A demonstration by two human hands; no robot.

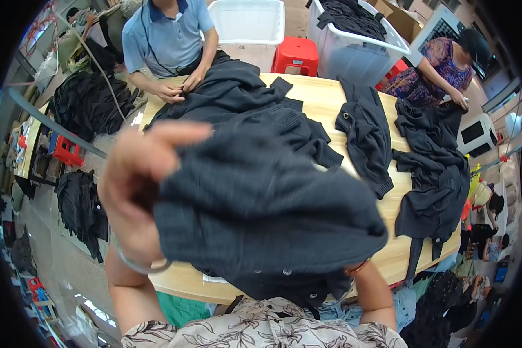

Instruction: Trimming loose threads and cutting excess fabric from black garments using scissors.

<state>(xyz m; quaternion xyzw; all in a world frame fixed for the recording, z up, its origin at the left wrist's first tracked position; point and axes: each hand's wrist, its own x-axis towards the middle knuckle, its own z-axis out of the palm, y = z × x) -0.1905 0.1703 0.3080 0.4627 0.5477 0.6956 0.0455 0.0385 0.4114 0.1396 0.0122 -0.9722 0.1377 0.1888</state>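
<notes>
While the left hand [134, 191] grips the dark grey knitted button-up garment [261, 214] mid-frame, the right hand hides beneath it, grip unreadable; inspection seems underway, turning the fabric next.

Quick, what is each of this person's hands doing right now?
Left hand: closed on the dark grey knitted garment with small buttons, lifting it close to the camera.
Right hand: hidden under that garment; cannot be told.

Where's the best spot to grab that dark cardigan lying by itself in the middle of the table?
Probably the upper end of the dark cardigan, coming from the wearer's right. It lies stretched lengthwise on the wooden table, apart from the other piles, so lifting there should let it hang straight.
</notes>
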